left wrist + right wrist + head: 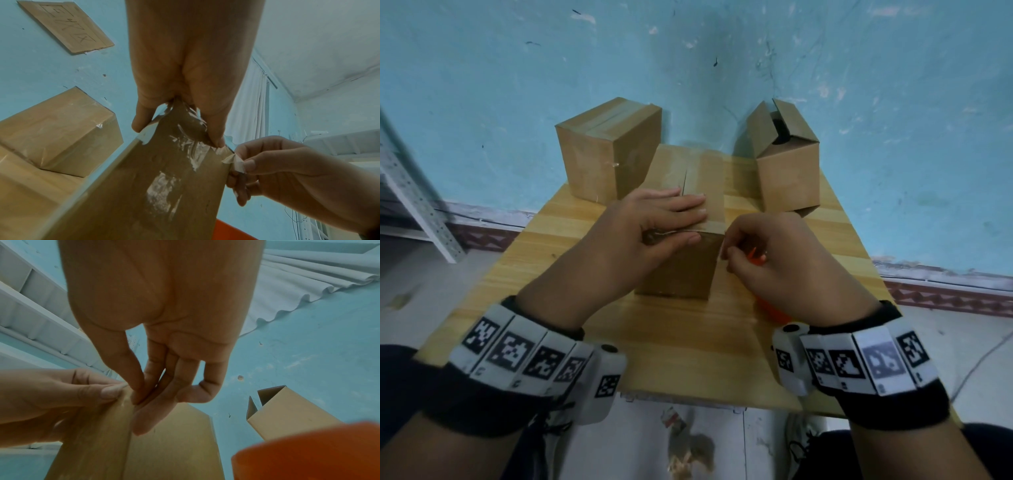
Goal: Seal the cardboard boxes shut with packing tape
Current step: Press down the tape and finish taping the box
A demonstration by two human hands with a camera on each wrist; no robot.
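The middle cardboard box (690,171) stands on the table with its top flaps down and a seam between them. My left hand (697,222) lies on its near top edge, fingers flat on the lid and thumb pressing clear tape onto the front face (156,186). My right hand (726,255) is at the box's front right corner and pinches a crumpled tape end (234,161) between thumb and forefinger. An orange tape dispenser (770,310) lies on the table under that hand, mostly hidden.
A taped box (606,150) stands at the back left and a box with raised flaps (784,161) at the back right, both against the blue wall. The wooden table (681,349) ends just before my wrists. A white metal rack (410,192) stands at the left.
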